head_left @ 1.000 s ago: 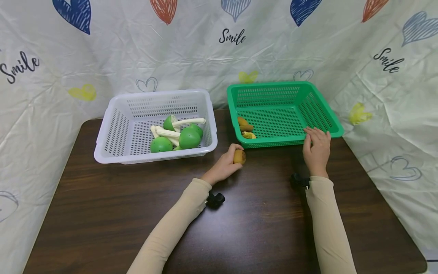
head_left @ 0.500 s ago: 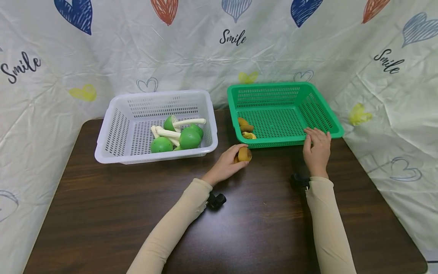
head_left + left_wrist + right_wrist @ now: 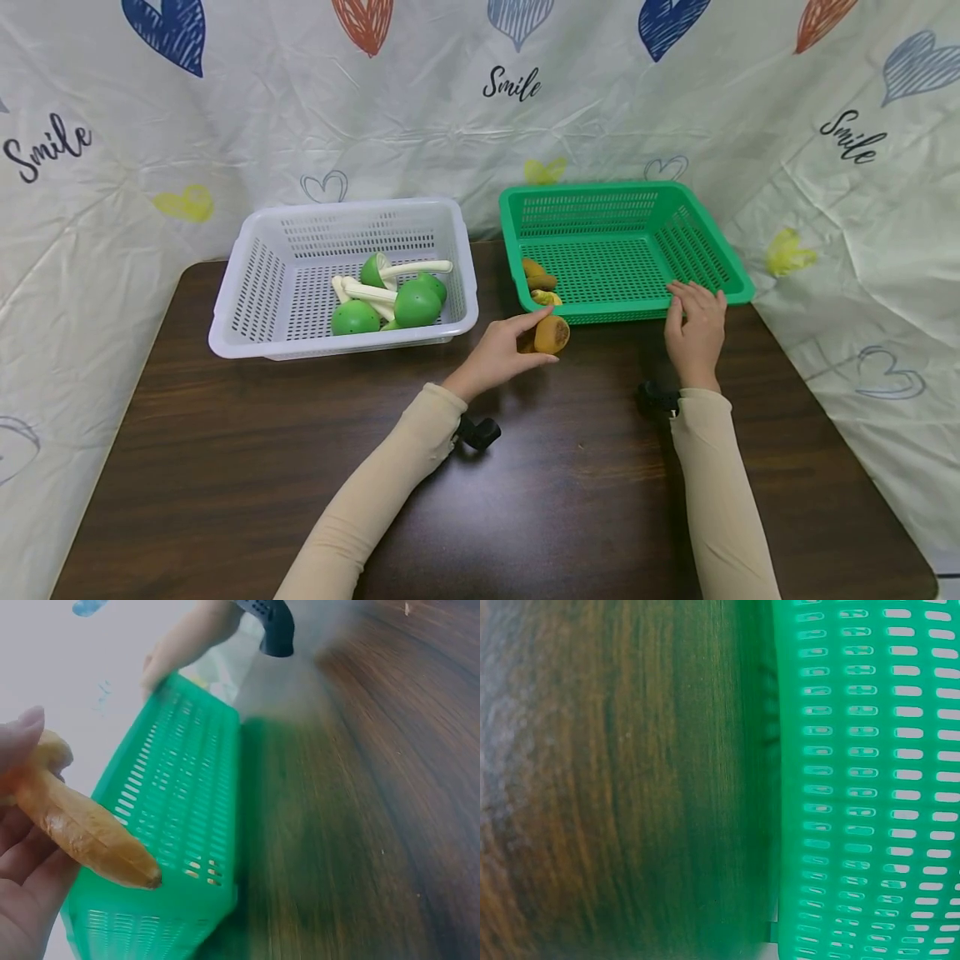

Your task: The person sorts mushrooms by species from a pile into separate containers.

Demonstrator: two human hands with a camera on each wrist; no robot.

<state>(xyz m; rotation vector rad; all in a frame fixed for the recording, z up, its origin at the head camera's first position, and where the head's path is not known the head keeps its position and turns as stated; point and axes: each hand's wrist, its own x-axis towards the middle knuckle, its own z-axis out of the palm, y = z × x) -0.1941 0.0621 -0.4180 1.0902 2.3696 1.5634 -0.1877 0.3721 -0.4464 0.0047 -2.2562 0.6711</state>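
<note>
Head view, frame centre: left hand (image 3: 501, 354) pinches brown oval kiwi half (image 3: 551, 334), fuzzy skin, just before green perforated plastic basket (image 3: 712, 250). Right hand (image 3: 694, 327), fingers relaxed, rests on basket's near rim, w/o gripping.

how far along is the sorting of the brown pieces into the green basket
Done: some brown and yellow pieces lie in the green basket. In hand: the left hand holds a brown piece just outside it; the right hand rests on its rim. Left: that piece is not yet inside.

Green basket (image 3: 705, 250); white basket (image 3: 255, 275); brown kiwi (image 3: 551, 334); dark woodgrain table (image 3: 225, 467).
</note>
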